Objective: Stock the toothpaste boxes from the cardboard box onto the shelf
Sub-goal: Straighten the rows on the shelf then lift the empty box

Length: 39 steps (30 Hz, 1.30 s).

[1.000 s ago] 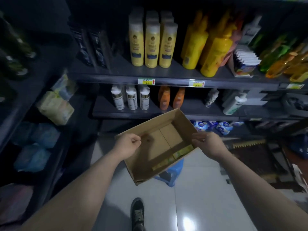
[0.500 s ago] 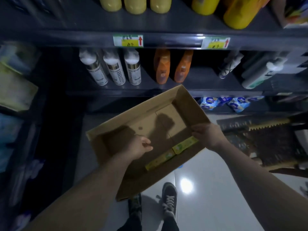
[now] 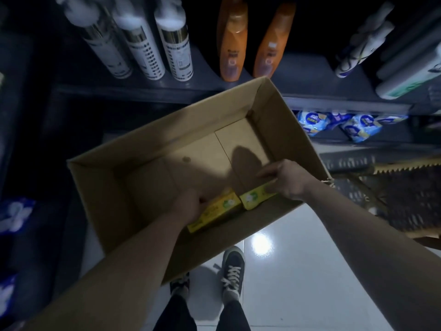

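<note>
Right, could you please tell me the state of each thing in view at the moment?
Carton: open-topped, nearly empty.
Left toothpaste box: in carton by near wall, gripped by left hand.
Right toothpaste box: in carton by near wall, pinched by right hand.
White bottles: upright on shelf.
Orange bottles: upright on shelf.
</note>
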Tool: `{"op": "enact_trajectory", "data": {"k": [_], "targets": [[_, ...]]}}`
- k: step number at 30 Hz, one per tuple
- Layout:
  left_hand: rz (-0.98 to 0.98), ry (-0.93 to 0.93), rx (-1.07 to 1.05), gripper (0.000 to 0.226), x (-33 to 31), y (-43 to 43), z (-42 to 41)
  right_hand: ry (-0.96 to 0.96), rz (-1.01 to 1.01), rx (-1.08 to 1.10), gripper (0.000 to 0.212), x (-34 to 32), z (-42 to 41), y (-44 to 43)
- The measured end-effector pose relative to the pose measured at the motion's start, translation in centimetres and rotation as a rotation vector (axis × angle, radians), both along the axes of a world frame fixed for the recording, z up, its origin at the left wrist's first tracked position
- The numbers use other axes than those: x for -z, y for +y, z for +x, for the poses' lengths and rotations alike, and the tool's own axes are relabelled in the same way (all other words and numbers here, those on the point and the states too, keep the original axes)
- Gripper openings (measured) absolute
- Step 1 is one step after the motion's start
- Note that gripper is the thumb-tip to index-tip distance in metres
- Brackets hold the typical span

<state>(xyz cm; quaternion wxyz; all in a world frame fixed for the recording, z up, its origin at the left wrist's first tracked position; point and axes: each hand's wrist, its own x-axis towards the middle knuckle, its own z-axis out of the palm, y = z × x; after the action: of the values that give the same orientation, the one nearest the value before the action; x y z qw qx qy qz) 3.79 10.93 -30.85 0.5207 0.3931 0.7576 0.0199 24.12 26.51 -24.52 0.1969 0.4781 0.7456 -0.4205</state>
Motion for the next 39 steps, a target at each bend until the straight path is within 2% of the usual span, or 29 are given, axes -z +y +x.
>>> {"op": "enact_trajectory", "data": {"k": [6, 13, 23, 28, 33, 39], "targets": [[0.042, 0.119, -0.049, 0.023, -0.8, -0.8, -2.0, -0.163, -0.093, -0.182, 0.044, -0.1, -1.5, -1.3], [0.096, 0.132, -0.109, 0.023, -1.0, -1.3, -2.7, -0.238, -0.017, -0.299, 0.037, 1.1, -2.9, -1.7], [0.170, 0.132, -0.173, 0.023, -1.1, -1.5, -3.9, -0.237, -0.026, -0.402, 0.025, 2.0, -3.2, -1.9], [0.195, 0.146, -0.198, 0.023, -1.7, -1.9, -4.5, -0.096, 0.012, -0.156, 0.021, 2.2, -4.0, -1.3], [0.250, 0.200, -0.243, 0.022, -3.0, -2.3, -5.5, 0.077, 0.071, 0.001, 0.019, 0.5, -4.6, -1.2], [0.306, 0.227, -0.251, 0.022, -8.4, -2.5, -7.1, 0.162, 0.148, 0.141, 0.018, -4.7, -6.1, -1.8]]}}
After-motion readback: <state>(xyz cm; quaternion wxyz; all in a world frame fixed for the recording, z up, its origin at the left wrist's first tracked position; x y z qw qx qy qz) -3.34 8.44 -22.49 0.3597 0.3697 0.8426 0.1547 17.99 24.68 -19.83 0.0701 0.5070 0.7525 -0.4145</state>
